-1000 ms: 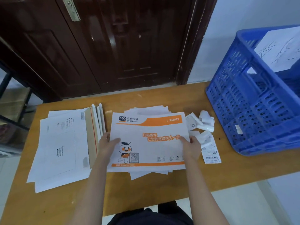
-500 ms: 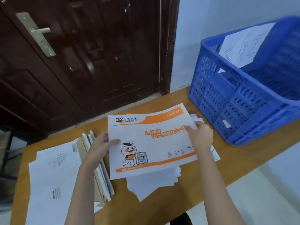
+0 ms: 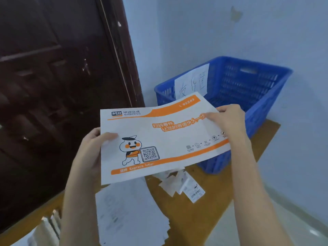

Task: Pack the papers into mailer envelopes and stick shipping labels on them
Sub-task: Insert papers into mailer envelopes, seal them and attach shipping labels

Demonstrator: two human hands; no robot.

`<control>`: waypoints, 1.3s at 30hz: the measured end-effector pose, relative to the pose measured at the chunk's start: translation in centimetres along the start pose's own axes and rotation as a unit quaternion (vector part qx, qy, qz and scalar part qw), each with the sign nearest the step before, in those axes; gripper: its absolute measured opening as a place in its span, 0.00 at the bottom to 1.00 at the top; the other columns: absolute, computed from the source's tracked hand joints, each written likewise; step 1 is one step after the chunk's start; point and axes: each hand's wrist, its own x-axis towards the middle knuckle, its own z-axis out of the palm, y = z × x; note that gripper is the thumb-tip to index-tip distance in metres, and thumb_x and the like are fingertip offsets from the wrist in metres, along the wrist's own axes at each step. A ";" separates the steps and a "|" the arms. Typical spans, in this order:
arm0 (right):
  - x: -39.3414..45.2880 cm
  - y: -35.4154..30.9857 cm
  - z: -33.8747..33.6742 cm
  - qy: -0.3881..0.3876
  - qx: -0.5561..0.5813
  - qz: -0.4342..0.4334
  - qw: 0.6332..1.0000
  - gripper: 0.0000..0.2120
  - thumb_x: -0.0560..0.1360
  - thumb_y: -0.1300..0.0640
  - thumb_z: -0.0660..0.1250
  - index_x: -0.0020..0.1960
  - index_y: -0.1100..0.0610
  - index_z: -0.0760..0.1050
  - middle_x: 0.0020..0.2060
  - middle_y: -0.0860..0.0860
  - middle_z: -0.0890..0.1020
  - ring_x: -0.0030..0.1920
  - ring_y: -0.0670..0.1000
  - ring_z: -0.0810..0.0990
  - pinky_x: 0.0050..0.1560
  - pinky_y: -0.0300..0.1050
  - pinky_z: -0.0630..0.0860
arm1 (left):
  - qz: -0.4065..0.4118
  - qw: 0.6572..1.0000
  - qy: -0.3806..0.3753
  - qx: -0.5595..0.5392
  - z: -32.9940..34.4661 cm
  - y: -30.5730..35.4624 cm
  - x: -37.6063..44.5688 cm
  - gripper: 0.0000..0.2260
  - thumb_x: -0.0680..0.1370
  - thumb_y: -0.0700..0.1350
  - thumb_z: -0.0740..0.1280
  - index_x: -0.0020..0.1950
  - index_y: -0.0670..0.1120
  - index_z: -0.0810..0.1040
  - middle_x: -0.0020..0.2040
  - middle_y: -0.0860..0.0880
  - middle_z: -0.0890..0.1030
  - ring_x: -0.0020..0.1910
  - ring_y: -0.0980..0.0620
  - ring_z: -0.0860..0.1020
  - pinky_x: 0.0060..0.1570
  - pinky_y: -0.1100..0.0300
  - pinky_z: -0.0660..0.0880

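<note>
While only the head view is on hand, it shows the step well enough: a white and orange mailer envelope (image 3: pixel 156 139) is held in the air above the worktop (image 3: pixel 204 206), printed face up, tilted so its right end rises toward the blue crate (image 3: pixel 248 89) at the worktop's far right corner. The left hand (image 3: pixel 88 153) pinches the envelope's left edge, thumb on top and fingers beneath; the right hand (image 3: pixel 229 119) pinches the upper right edge the same way. Each grip is therefore narrow and holding the envelope. Loose papers (image 3: pixel 131 212) lie on the worktop below the envelope, toward the near edge, and curled shipping labels (image 3: pixel 186 185) lie between the papers and the crate. A stack of further envelopes (image 3: pixel 48 228) shows at the near left corner.

Whether this envelope is already filled and labelled cannot be told. If it is finished, the crate looks the likely drop; keeping both pinches until the envelope is over the crate's rim, then letting it fall flat, should stop it buckling or catching the handwritten sheet (image 3: pixel 192 80) on the crate's wall.
</note>
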 end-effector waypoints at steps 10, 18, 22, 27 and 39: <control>14.7 5.4 -12.1 0.002 -0.004 0.000 1.000 0.09 0.72 0.52 0.73 0.44 0.57 0.76 0.34 0.49 0.77 0.34 0.47 0.76 0.40 0.43 0.75 | -0.002 1.000 -0.018 -0.007 19.0 0.2 3.5 0.07 0.75 0.34 0.66 0.51 0.42 0.74 0.49 0.40 0.81 0.43 0.42 0.81 0.41 0.50 0.78; 25.1 10.0 -15.8 0.002 -0.006 0.015 1.000 0.08 0.72 0.52 0.72 0.45 0.54 0.74 0.39 0.50 0.79 0.36 0.48 0.78 0.47 0.47 0.79 | -0.028 0.999 -0.024 0.032 29.3 -0.1 8.6 0.10 0.74 0.36 0.69 0.54 0.44 0.75 0.52 0.42 0.82 0.50 0.40 0.81 0.51 0.44 0.78; 30.2 10.3 -15.1 -0.020 -0.012 0.012 1.000 0.09 0.73 0.53 0.72 0.45 0.55 0.74 0.42 0.52 0.79 0.35 0.48 0.76 0.43 0.44 0.77 | -0.057 0.997 -0.018 0.042 32.0 0.0 12.3 0.10 0.74 0.35 0.68 0.55 0.42 0.76 0.52 0.41 0.83 0.49 0.40 0.82 0.49 0.47 0.79; 37.2 9.3 -12.7 -0.065 -0.012 0.011 0.998 0.21 0.71 0.55 0.73 0.61 0.61 0.74 0.53 0.54 0.79 0.43 0.51 0.76 0.43 0.44 0.73 | -0.074 0.996 -0.014 0.038 33.9 0.3 17.9 0.12 0.74 0.35 0.68 0.57 0.40 0.77 0.52 0.42 0.83 0.48 0.43 0.82 0.41 0.52 0.79; 47.6 10.5 -4.2 -0.356 -0.179 0.159 0.903 0.20 0.70 0.58 0.75 0.56 0.62 0.68 0.52 0.55 0.77 0.54 0.56 0.76 0.56 0.51 0.74 | -0.261 0.945 -0.022 0.198 34.0 -2.7 27.2 0.13 0.73 0.35 0.72 0.56 0.40 0.76 0.49 0.43 0.83 0.45 0.46 0.82 0.43 0.55 0.79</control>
